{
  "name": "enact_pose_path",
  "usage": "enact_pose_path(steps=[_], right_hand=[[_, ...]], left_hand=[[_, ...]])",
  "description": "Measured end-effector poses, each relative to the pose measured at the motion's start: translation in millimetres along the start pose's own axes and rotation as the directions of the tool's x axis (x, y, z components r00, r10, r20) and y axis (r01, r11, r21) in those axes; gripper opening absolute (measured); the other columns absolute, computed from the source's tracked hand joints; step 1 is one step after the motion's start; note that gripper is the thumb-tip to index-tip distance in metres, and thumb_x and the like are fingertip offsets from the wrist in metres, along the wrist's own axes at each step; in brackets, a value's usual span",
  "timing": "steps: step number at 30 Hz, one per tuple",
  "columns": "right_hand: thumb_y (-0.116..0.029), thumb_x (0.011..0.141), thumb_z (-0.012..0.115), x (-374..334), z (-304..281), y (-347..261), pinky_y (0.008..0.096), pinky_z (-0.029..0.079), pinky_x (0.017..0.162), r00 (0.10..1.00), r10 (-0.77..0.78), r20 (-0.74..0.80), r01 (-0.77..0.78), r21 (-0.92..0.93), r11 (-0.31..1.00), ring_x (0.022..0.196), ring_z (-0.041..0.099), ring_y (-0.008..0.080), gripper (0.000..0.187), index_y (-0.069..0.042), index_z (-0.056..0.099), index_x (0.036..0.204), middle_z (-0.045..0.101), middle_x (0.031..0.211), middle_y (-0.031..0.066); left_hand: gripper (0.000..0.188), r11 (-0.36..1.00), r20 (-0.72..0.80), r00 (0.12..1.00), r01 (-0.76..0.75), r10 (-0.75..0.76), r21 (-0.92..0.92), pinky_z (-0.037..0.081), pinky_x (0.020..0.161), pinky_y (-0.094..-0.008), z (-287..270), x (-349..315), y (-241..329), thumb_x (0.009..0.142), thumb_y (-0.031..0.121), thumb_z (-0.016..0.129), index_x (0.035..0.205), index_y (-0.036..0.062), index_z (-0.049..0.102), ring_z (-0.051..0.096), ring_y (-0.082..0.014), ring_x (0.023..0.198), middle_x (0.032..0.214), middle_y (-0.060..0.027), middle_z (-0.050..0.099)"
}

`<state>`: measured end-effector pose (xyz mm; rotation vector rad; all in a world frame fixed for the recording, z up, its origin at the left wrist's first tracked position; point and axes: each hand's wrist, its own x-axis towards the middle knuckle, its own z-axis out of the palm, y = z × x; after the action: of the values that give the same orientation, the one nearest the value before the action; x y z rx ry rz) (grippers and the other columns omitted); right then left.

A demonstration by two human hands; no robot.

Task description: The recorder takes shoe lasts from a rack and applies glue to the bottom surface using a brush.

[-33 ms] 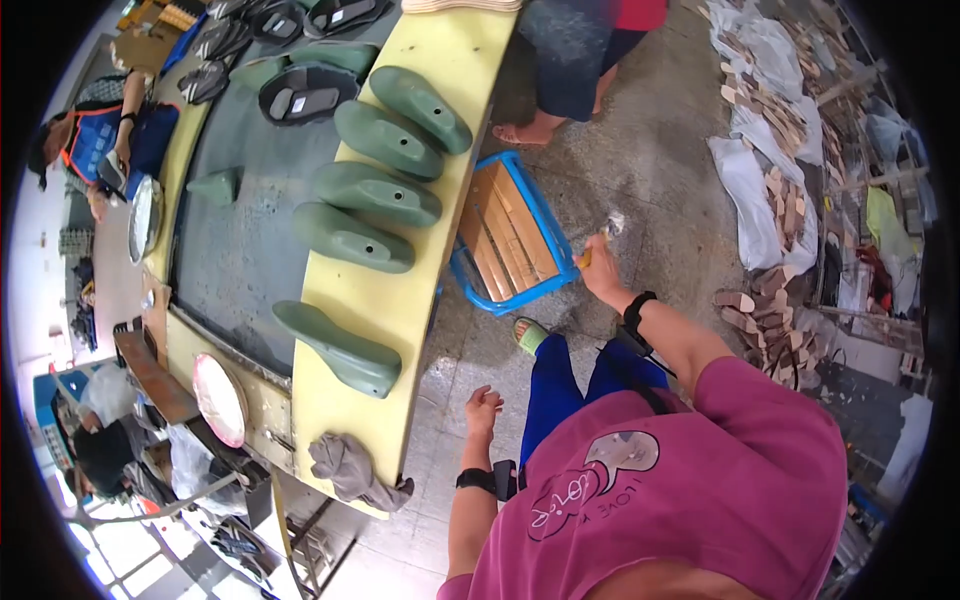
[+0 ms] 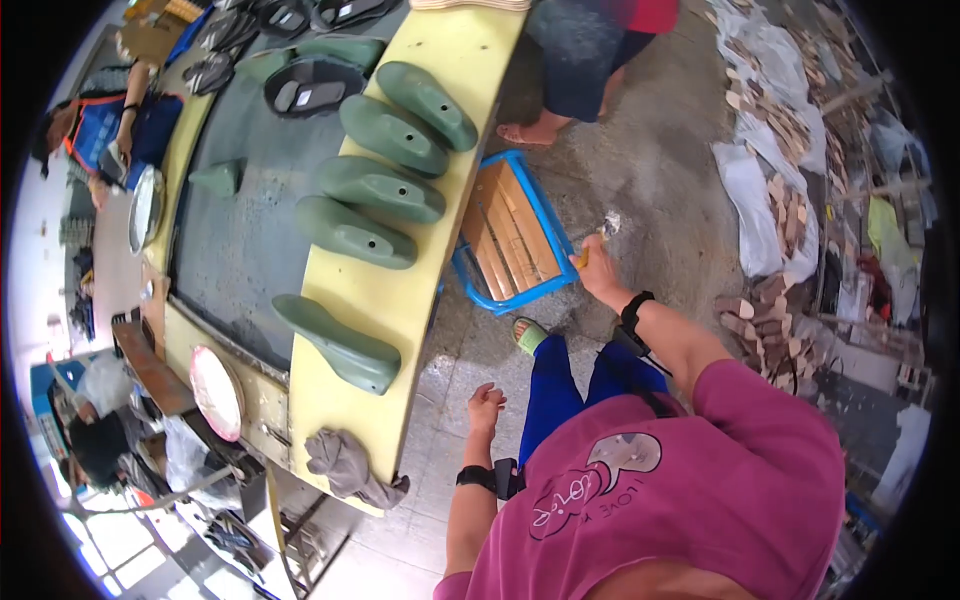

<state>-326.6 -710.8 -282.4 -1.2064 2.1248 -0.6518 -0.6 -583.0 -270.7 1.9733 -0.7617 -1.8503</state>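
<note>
My right hand (image 2: pixel 597 268) is closed round the yellow handle of a small brush (image 2: pixel 583 259), held out over the floor beside a blue-framed stool (image 2: pixel 517 232) with a slatted wooden seat. The brush's pale head is blurred. Low by my left side, my left hand (image 2: pixel 487 407) has loosely curled fingers, slightly apart, and nothing shows in it. Nearest to it is the yellow bench top (image 2: pixel 440 45). On that lie several green shoe lasts; one last (image 2: pixel 338 345) lies closer to me than the others. A crumpled grey-brown cloth (image 2: pixel 352 468) rests at the near end.
Left of the bench, a dark work surface (image 2: pixel 260 210) carries dark shoe uppers (image 2: pixel 315 87) and another green last (image 2: pixel 217 179). A round pan (image 2: pixel 217 394) stands nearby. Co-workers are at the far left and beyond the stool. White sacks (image 2: pixel 745 200) and shoe-sole pieces cover the right floor.
The view has shifted very slightly, so the bench and its lasts sit a little differently in the picture. Both hands keep nearly the same pose, and the brush stays in my right hand.
</note>
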Motion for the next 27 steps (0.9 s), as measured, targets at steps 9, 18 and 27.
enact_pose_path(steps=[9, 18, 27], right_hand=[[-0.02, 0.077, 0.064, 31, 49, -3, 0.0425, 0.043, 0.066, 0.992, -0.126, -0.028, 0.126, 0.008, 0.992, 0.075, 0.055, 0.0373, 0.03, -0.005, 0.042, 0.091, 0.053, 0.077, 0.02], [-0.019, 0.08, 0.062, -63, 52, -7, 0.0368, 0.043, 0.07, 0.786, -0.391, 0.479, 0.299, 0.26, 0.918, 0.08, 0.054, 0.0306, 0.027, -0.004, 0.041, 0.09, 0.053, 0.083, 0.016], [-0.015, 0.086, 0.055, -100, -18, 48, 0.0341, 0.042, 0.069, 0.69, -0.542, 0.48, 0.471, 0.272, 0.839, 0.074, 0.051, 0.0232, 0.021, -0.004, 0.038, 0.088, 0.049, 0.08, 0.0112]], left_hand=[[0.055, 0.927, 0.077, 0.997, 0.045, -0.017, -0.371, 0.046, 0.068, -0.028, 88, 13, 3, 0.083, 0.026, 0.059, 0.124, -0.0027, 0.038, 0.057, -0.0171, 0.082, 0.097, -0.0104, 0.058], [0.049, 0.267, -0.095, 0.986, -0.129, 0.135, -0.955, 0.039, 0.092, -0.0471, 158, 89, 38, 0.086, 0.031, 0.054, 0.122, 0.002, 0.037, 0.047, -0.031, 0.107, 0.117, -0.0151, 0.047], [0.029, 0.247, -0.442, 0.896, -0.438, 0.043, -0.864, 0.049, 0.062, -0.0435, 22, 114, 29, 0.082, 0.005, 0.051, 0.109, 0.0047, 0.042, 0.055, -0.0254, 0.083, 0.098, -0.0143, 0.051]])
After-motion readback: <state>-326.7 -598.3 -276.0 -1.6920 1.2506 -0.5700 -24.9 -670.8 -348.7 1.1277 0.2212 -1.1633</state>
